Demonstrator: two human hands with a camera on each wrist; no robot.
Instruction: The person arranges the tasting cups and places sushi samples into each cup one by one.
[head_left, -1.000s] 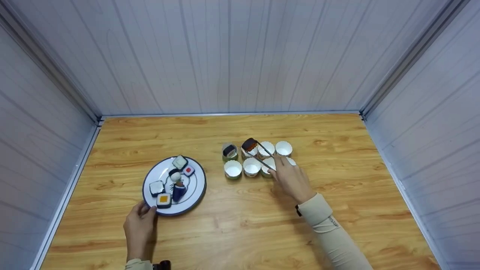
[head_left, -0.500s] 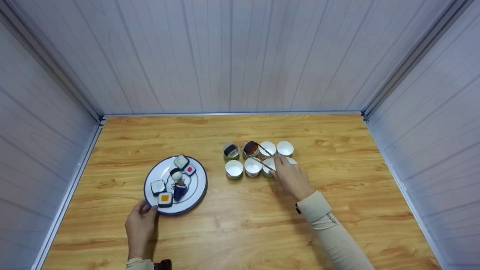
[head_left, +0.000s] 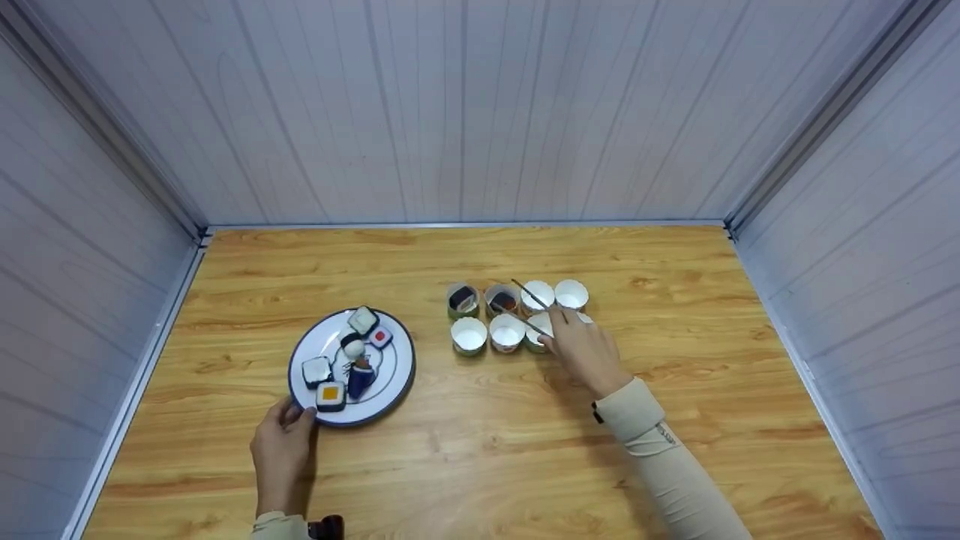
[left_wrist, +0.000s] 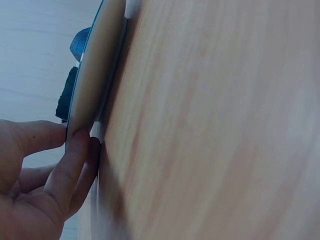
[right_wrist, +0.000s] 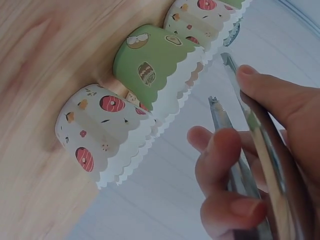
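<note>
At the left of the head view, my left hand (head_left: 281, 450) pinches the near-left rim of a blue-rimmed white plate (head_left: 394, 375), thumb on top and fingers beneath. Several toy sushi pieces lie on it, one with an orange centre (head_left: 330, 395). My right hand (head_left: 585, 351) holds metal tongs (right_wrist: 265, 145) over the paper cups. Their tips are spread apart with nothing between them, above a back-row cup where a dark sushi piece (head_left: 502, 301) sits. The back-left cup beside it holds another dark-and-white sushi piece (head_left: 462, 298).
Paper baking cups stand in two rows, among them a white front-left cup (head_left: 469, 336) and a back-right cup (head_left: 571, 295). My right hand partly covers the front-right ones. Pale panel walls (head_left: 465, 112) enclose the wooden table (head_left: 450, 465) at the back and sides.
The dark, orange-sided sushi piece has gone from between the tong tips down into the second back-row cup, and the tongs have spread off it. My left hand stays on the plate rim.
</note>
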